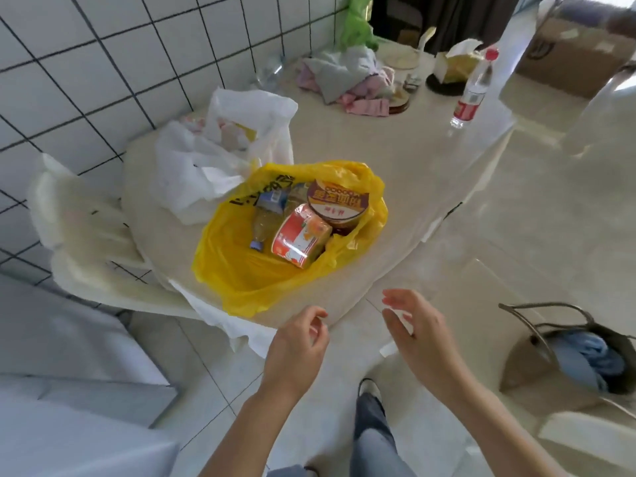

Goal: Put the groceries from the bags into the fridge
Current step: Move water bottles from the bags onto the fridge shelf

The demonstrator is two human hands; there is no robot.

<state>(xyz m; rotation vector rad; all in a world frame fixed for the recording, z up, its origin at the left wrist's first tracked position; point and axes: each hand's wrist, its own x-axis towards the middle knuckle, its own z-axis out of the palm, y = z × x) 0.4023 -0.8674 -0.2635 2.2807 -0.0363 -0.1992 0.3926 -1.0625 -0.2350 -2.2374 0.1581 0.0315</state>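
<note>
- Head view: the left hand [296, 342] hovers just off the near edge of the table [395, 160], fingers loosely curled with the tips close together, holding nothing.
- The right hand [418, 333] hangs beside it, a little apart, fingers spread and gently bent, palm turned toward the left, also empty.
- Just beyond both hands, on the table's near end, lies the yellow bag [241, 270], its mouth wide open.
- Inside it sit an instant noodle bowl [339, 204] with a brown lid, an orange-and-red packet [299, 239] leaning against the bowl, and a bottle [266, 220] of yellowish drink lying on its side to the left.
- Touching the yellow bag on its far left is a white plastic bag [206, 160], crumpled and partly open; its contents are too blurred to tell.
- Further along the table stand a clear water bottle [473, 89] with a red cap and a heap of cloth [347, 77].
- A white chair [86, 232] stands at the table's left side, against the tiled wall [103, 56].
</note>
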